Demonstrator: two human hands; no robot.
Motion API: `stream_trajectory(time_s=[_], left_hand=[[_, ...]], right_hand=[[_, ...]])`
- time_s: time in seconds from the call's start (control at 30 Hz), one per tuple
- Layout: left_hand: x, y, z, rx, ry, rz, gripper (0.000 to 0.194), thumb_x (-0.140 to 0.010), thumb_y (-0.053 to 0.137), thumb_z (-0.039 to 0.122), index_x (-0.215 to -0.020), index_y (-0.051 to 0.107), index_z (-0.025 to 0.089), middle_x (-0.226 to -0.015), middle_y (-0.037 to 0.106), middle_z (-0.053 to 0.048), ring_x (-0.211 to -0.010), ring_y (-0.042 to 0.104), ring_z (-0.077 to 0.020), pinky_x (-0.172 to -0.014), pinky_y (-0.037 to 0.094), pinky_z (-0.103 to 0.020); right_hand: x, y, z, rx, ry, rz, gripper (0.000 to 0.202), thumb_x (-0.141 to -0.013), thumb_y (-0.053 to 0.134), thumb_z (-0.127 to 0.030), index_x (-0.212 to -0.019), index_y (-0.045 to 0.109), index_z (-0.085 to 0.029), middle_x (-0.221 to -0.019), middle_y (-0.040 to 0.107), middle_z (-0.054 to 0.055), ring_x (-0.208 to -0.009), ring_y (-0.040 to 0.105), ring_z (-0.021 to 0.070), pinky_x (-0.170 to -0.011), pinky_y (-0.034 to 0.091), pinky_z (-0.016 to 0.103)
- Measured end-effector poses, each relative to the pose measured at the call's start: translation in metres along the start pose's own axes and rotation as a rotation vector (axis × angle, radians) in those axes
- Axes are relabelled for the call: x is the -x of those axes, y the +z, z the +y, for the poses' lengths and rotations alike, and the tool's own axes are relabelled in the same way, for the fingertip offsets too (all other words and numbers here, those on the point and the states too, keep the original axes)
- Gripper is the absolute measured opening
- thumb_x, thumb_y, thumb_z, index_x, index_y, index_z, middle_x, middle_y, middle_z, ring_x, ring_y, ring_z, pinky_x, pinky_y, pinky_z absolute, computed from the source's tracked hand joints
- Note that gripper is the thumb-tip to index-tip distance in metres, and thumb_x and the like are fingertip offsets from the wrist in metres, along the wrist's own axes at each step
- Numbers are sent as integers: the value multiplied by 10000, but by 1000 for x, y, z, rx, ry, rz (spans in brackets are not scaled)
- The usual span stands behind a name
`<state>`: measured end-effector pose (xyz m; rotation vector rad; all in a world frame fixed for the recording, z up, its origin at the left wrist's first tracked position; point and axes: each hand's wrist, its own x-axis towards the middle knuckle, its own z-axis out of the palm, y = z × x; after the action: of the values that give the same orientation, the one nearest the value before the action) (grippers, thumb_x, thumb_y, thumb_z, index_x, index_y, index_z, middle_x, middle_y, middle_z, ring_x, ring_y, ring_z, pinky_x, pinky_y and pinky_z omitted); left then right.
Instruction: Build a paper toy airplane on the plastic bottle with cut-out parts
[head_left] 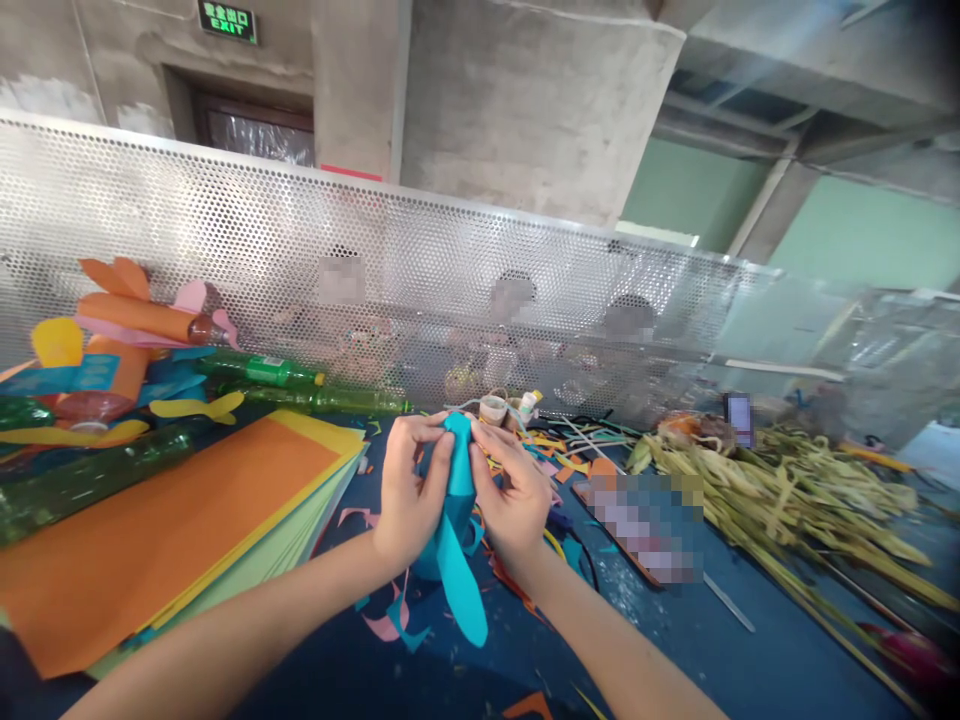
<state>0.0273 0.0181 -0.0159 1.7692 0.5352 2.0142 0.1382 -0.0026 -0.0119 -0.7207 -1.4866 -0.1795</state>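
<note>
Between my two hands is a blue paper cutout (459,590) with a long rounded flap hanging down toward me. My left hand (412,485) pinches its upper left edge between thumb and fingers. On the other side, my right hand (514,490) grips the upper right edge the same way. Both thumbs press near the folded top. Behind the flap more blue paper shows, partly hidden. Pink and blue paper scraps (390,622) lie on the dark blue table (315,670) below my hands.
A stack of coloured paper (195,520) and green plastic bottles (97,480) lie left, near orange paper-wrapped bottles (139,318). To the right are a phone-like device (637,530), a thin blade-like strip (729,602) and dried husks (757,480). A perforated metal screen (450,250) stands behind.
</note>
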Motion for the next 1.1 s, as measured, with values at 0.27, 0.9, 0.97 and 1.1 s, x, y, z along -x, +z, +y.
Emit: stream_trajectory(time_s=[0.27, 0.9, 0.97, 1.1], left_hand=[[-5, -3, 5, 94, -92, -51, 23, -875, 513, 178, -872, 508, 200, -1043, 532, -50, -966, 560, -156, -825, 477, -307], [-6, -4, 1, 108, -100, -104, 22, -884, 507, 190, -869, 496, 202, -1063, 559, -62, -1002, 567, -170, -863, 452, -334], [-6, -4, 0, 112, -102, -104, 22, -880, 511, 192, -863, 499, 200, -1065, 566, -70, -1006, 570, -180, -867, 454, -346], [-5, -3, 0, 147, -110, -81, 32, -872, 524, 204, -847, 505, 199, -1062, 580, -78, -999, 579, -188, -863, 460, -352]], right_hand=[[-7, -9, -2, 1, 211, -91, 187, -873, 505, -168, -998, 633, -223, -987, 674, 47, -945, 630, 183, -844, 508, 341], [-13, -12, -6, 42, 127, -115, 167, -840, 553, -162, -974, 641, -208, -980, 682, 51, -956, 625, 190, -874, 488, 365], [-16, -14, -10, 38, 186, -138, 135, -837, 573, -206, -952, 644, -216, -961, 687, 43, -937, 631, 191, -858, 494, 359], [-21, -16, -16, -9, 311, -165, 84, -824, 602, -267, -884, 635, -218, -907, 683, 37, -893, 639, 194, -827, 506, 353]])
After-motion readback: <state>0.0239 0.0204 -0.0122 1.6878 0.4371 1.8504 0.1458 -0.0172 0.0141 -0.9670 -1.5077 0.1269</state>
